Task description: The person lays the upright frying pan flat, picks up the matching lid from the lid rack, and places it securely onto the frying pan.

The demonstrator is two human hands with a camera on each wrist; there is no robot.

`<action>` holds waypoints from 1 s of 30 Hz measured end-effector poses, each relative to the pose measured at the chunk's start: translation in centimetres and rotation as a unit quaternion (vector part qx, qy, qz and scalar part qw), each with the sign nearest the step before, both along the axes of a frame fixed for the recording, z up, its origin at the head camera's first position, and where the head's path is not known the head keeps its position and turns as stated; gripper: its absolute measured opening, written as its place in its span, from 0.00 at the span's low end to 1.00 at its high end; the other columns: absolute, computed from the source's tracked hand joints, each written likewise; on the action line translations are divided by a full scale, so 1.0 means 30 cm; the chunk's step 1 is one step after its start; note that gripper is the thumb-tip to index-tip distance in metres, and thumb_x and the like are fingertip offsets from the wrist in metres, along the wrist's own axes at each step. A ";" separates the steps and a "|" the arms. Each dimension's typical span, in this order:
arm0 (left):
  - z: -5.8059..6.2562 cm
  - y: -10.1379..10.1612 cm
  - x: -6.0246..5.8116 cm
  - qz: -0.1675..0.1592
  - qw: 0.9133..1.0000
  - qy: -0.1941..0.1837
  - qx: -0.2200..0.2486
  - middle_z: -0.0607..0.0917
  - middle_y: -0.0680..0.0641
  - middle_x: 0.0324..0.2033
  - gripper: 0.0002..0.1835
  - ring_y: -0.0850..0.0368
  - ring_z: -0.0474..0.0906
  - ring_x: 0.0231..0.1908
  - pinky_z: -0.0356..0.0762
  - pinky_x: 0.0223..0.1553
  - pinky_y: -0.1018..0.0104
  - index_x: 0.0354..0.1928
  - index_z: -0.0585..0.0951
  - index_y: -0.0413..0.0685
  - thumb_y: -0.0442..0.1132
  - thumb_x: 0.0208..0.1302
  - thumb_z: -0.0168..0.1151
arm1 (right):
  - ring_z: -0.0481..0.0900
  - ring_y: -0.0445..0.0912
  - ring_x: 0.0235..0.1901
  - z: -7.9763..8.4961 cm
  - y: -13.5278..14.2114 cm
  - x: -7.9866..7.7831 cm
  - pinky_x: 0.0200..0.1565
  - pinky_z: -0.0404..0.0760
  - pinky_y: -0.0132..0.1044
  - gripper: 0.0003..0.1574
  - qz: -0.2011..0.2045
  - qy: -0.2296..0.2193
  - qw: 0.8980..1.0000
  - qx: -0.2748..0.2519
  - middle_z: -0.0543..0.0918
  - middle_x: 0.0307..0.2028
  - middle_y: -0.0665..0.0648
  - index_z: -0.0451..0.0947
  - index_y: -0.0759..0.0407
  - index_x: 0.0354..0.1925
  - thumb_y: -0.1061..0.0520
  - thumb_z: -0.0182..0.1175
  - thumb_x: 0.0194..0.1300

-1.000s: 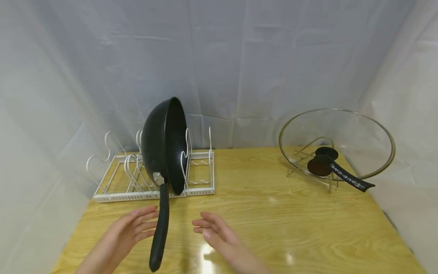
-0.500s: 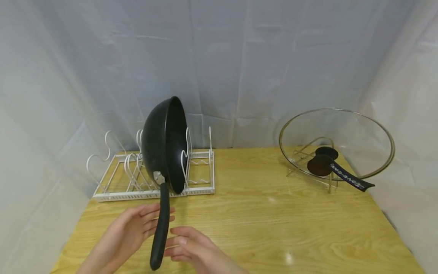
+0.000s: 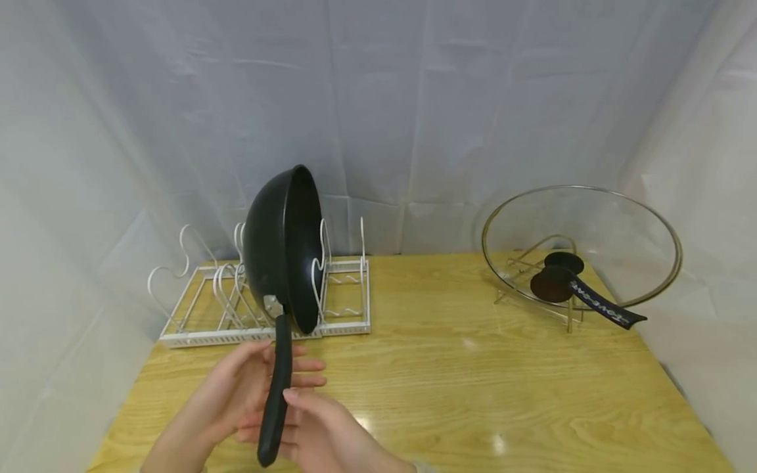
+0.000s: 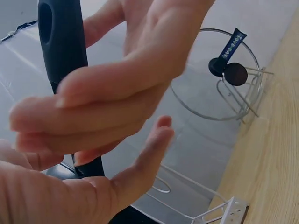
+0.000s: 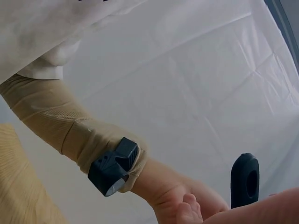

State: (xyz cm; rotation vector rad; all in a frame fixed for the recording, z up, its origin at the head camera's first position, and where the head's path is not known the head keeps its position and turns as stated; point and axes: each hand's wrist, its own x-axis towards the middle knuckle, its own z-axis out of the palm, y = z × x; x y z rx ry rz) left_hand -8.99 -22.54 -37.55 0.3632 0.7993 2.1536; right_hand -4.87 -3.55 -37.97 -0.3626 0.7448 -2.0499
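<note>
Left hand (image 3: 245, 387) behind wok handle (image 3: 280, 384)

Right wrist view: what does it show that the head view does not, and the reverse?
Only the right wrist view shows the dark device on the tan sleeve. Only the head view shows the pan body, the white rack and the glass lid. Both share the black pan handle, the left hand and the wooden table.

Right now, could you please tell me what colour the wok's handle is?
The handle is black, clearest in the head view.
</note>
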 end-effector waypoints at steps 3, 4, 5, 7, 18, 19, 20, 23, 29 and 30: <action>0.000 0.008 -0.011 -0.008 1.000 0.002 0.003 0.70 0.33 0.61 0.31 0.40 0.64 0.63 0.60 0.64 0.56 0.64 0.63 0.37 0.45 0.74 0.13 | 0.74 0.49 0.56 0.001 -0.026 -0.010 0.64 0.63 0.43 0.30 -0.014 -0.023 1.000 -0.014 0.77 0.53 0.62 0.66 0.68 0.59 0.46 0.44 0.70; 0.002 0.010 -0.014 -0.008 1.000 0.001 0.001 0.71 0.34 0.60 0.31 0.41 0.64 0.63 0.60 0.64 0.57 0.64 0.63 0.37 0.45 0.74 0.13 | 0.75 0.49 0.55 0.002 -0.035 -0.015 0.63 0.64 0.42 0.30 -0.019 -0.029 0.999 -0.022 0.78 0.52 0.61 0.65 0.69 0.58 0.47 0.45 0.70; 0.003 0.012 -0.016 -0.007 1.000 0.001 0.000 0.71 0.34 0.60 0.31 0.41 0.64 0.63 0.60 0.64 0.58 0.64 0.64 0.37 0.45 0.74 0.14 | 0.76 0.48 0.53 0.002 -0.044 -0.018 0.62 0.65 0.42 0.30 -0.026 -0.031 0.999 -0.030 0.79 0.49 0.60 0.66 0.69 0.58 0.47 0.45 0.70; 0.008 0.015 -0.019 -0.011 1.000 -0.002 -0.002 0.72 0.35 0.60 0.32 0.42 0.65 0.63 0.60 0.64 0.59 0.64 0.64 0.37 0.46 0.74 0.14 | 0.78 0.47 0.50 0.002 -0.059 -0.021 0.61 0.67 0.41 0.27 -0.039 -0.031 0.998 -0.048 0.80 0.46 0.58 0.66 0.69 0.56 0.49 0.45 0.70; 0.023 0.014 -0.049 -0.015 0.998 0.053 -0.030 0.77 0.38 0.56 0.34 0.45 0.71 0.59 0.63 0.62 0.60 0.62 0.69 0.39 0.43 0.73 0.12 | 0.80 0.45 0.46 0.020 -0.098 -0.022 0.57 0.71 0.38 0.17 -0.061 -0.044 0.996 -0.055 0.81 0.43 0.54 0.71 0.61 0.48 0.53 0.46 0.68; 0.024 0.013 -0.051 -0.015 0.998 0.057 -0.035 0.78 0.39 0.55 0.34 0.46 0.72 0.58 0.64 0.61 0.60 0.62 0.69 0.40 0.42 0.73 0.12 | 0.80 0.45 0.46 0.022 -0.100 -0.021 0.57 0.72 0.38 0.17 -0.059 -0.043 0.996 -0.052 0.81 0.43 0.54 0.72 0.62 0.48 0.53 0.47 0.68; 0.026 0.013 -0.052 -0.015 0.997 0.063 -0.040 0.78 0.40 0.54 0.34 0.47 0.73 0.57 0.66 0.60 0.61 0.62 0.70 0.40 0.42 0.73 0.12 | 0.80 0.45 0.46 0.024 -0.101 -0.020 0.57 0.72 0.38 0.18 -0.057 -0.039 0.996 -0.050 0.81 0.43 0.54 0.72 0.63 0.49 0.53 0.46 0.68; 0.026 0.012 -0.056 -0.013 0.996 0.073 -0.055 0.79 0.41 0.53 0.33 0.48 0.76 0.54 0.68 0.58 0.60 0.61 0.71 0.42 0.42 0.73 0.13 | 0.80 0.43 0.43 0.029 -0.106 -0.018 0.54 0.74 0.37 0.14 -0.057 -0.033 0.997 -0.046 0.82 0.40 0.54 0.73 0.62 0.46 0.56 0.47 0.68; 0.041 0.023 -0.051 0.026 0.995 0.035 -0.088 0.82 0.42 0.47 0.27 0.48 0.80 0.48 0.72 0.55 0.57 0.54 0.72 0.45 0.44 0.75 0.20 | 0.81 0.39 0.35 0.045 -0.108 -0.016 0.45 0.77 0.32 0.07 -0.046 -0.050 0.997 -0.043 0.82 0.31 0.49 0.70 0.53 0.41 0.59 0.46 0.67; 0.044 0.028 -0.050 0.033 0.995 0.028 -0.088 0.83 0.42 0.46 0.25 0.48 0.80 0.47 0.72 0.54 0.57 0.53 0.72 0.45 0.44 0.75 0.22 | 0.80 0.38 0.33 0.047 -0.107 -0.015 0.43 0.78 0.32 0.06 -0.047 -0.052 0.997 -0.040 0.82 0.30 0.48 0.70 0.53 0.40 0.59 0.46 0.67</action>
